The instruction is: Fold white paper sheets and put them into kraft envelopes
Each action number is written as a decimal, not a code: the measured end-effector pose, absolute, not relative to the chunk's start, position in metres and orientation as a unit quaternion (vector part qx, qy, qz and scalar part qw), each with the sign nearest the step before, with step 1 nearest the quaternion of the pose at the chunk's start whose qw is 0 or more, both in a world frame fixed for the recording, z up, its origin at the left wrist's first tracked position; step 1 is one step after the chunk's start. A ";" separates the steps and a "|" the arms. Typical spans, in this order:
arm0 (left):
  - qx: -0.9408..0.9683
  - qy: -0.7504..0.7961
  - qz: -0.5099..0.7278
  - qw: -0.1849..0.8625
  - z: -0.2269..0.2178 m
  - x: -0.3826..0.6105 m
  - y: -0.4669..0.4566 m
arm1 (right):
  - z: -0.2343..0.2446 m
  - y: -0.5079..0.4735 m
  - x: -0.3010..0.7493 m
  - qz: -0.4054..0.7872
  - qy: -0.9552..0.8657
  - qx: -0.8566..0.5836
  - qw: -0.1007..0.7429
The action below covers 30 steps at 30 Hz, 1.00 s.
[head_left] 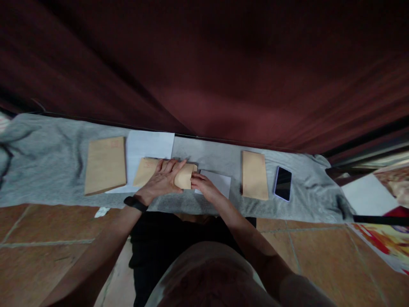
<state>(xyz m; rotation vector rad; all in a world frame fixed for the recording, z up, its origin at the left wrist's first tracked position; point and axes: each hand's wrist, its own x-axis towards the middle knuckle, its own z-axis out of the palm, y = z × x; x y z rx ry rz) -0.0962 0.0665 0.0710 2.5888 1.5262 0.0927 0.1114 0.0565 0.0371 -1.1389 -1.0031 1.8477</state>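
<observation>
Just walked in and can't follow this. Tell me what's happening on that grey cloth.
A person leans over the grey cloth. Their left hand lies flat on a brown envelope; the right hand touches its right end, by a small white sheet. A second envelope lies to the left beside a larger white sheet, a third envelope to the right next to a phone.

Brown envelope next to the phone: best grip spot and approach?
Pinch its near short edge, coming from the person's side. The envelope lies flat on the grey cloth with its long axis pointing away, so that edge faces the reach, and the soft cloth probably lets a finger slip under. The phone lies close on its right, so that side is cramped.
</observation>
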 end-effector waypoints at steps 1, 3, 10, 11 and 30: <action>0.863 0.500 0.037 0.061 0.070 -0.096 0.067 | 0.039 0.058 0.110 0.734 -0.367 -0.438 0.367; 0.866 0.495 0.040 0.054 0.069 -0.095 0.067 | 0.041 0.064 0.107 0.753 -0.330 -0.439 0.363; 0.869 0.491 0.039 0.053 0.066 -0.103 0.069 | 0.046 0.076 0.093 0.770 -0.275 -0.458 0.349; 0.870 0.488 0.039 0.052 0.066 -0.105 0.069 | 0.046 0.077 0.092 0.768 -0.278 -0.459 0.350; 0.870 0.489 0.049 0.051 0.068 -0.103 0.066 | 0.038 0.096 0.099 0.801 -0.181 -0.460 0.339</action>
